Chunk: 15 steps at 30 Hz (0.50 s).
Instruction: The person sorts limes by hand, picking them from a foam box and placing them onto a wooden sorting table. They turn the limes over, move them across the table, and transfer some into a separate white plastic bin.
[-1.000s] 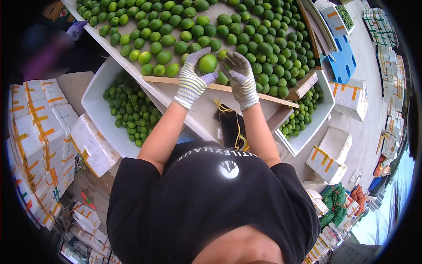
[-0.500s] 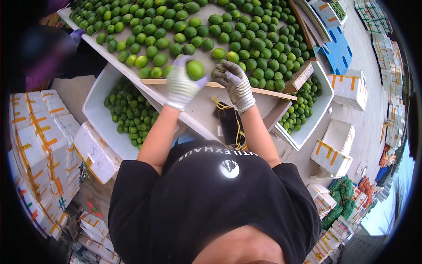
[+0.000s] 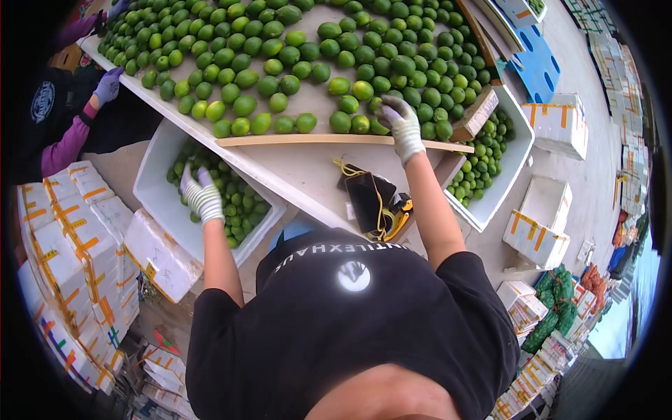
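Note:
Green limes (image 3: pixel 245 78) cover the sorting table (image 3: pixel 308 138), behind a wooden strip at its near edge. My left hand (image 3: pixel 201 196), in a striped glove, is over the left white bin (image 3: pixel 150 175), its fingers apart above the limes (image 3: pixel 241 210) inside. No lime shows in it. My right hand (image 3: pixel 400 126), also gloved, reaches over the strip to limes near the table's right part. Its fingers are curled down, and what they hold, if anything, is hidden.
A phone (image 3: pixel 364 199) with a yellow cord lies on the ledge near my body. A second white bin (image 3: pixel 521 150) of limes stands right. A co-worker's gloved hand (image 3: pixel 108 85) is at the table's left edge. Taped foam boxes (image 3: pixel 63 231) are stacked left.
My left hand has moved from above the table to the left bin, and the lime it held is gone from it. My right hand has moved right. The co-worker's hand has come lower.

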Each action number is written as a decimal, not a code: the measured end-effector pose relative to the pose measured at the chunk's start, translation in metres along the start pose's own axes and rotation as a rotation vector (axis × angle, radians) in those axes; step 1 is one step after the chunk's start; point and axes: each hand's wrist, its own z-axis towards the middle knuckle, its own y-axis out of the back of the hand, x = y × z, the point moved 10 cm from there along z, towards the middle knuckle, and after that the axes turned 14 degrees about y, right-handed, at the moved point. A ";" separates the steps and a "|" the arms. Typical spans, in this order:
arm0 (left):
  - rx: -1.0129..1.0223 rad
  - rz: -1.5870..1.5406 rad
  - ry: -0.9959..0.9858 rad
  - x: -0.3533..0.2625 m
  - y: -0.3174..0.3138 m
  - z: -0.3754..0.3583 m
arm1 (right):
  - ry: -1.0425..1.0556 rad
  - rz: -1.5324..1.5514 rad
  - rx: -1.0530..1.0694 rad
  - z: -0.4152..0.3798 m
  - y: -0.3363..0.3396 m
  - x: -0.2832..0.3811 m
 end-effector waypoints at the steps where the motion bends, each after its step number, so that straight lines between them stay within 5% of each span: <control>1: -0.019 -0.014 -0.132 -0.040 -0.002 -0.008 | 0.046 -0.058 0.049 0.015 -0.019 0.000; 7: 0.088 -0.292 -0.605 -0.197 -0.067 -0.045 | 0.396 -0.586 0.398 0.082 -0.166 0.017; 11: 0.175 -0.081 -0.538 -0.213 -0.111 -0.041 | 0.604 -1.175 0.573 0.097 -0.216 0.014; 13: 0.141 -0.117 -0.526 -0.208 -0.108 -0.040 | 0.494 -1.413 0.718 0.099 -0.222 0.003; 15: 0.118 -0.132 -0.522 -0.205 -0.106 -0.040 | 0.383 -1.327 0.737 0.115 -0.215 -0.005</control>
